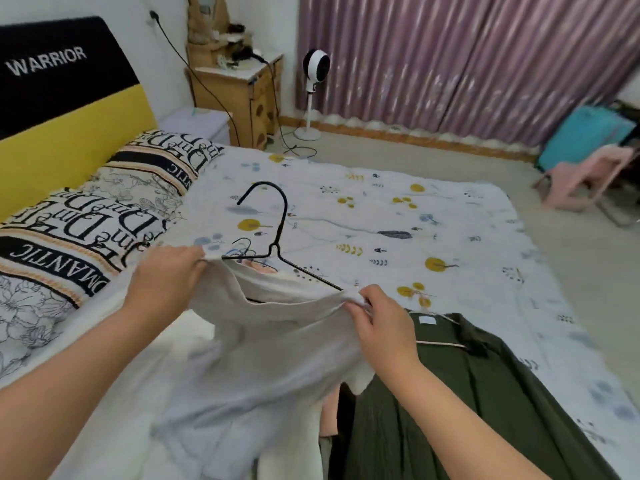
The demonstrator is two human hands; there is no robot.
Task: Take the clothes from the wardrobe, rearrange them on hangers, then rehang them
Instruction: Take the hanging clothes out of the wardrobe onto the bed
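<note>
Spread across the bed (450, 209) is a white quilt printed with yellow dots and small leaves, and that quilt is your workbench for now. Your landmark is the black wire hanger (277, 244): its hook rises away from you over the quilt, and its shoulders run into the neck of the pale grey top (263, 341) that you hold up in front of you.

Your left hand (166, 282) grips the top's shoulder on the left side of the hanger, fingers curled into the cloth where the wire's left arm disappears. Your right hand (384, 323) pinches the collar edge at the hanger's right arm, of which a bare stretch is visible between hook and cloth. On the near right of the hanger lies a dark green garment (467, 393), flat on the bed, with what looks like a thin pale hanger in its neck. Just behind the black hanger's neck a second, smaller wire hook lies on the quilt.

You seem to be in the rearranging step, seating the grey top on its hanger. The right shoulder looks unfinished, so the next move probably calls for drawing that collar edge over the wire's end, then evening both shoulders so the top hangs level. Rehanging in the wardrobe is not yet begun.
</note>
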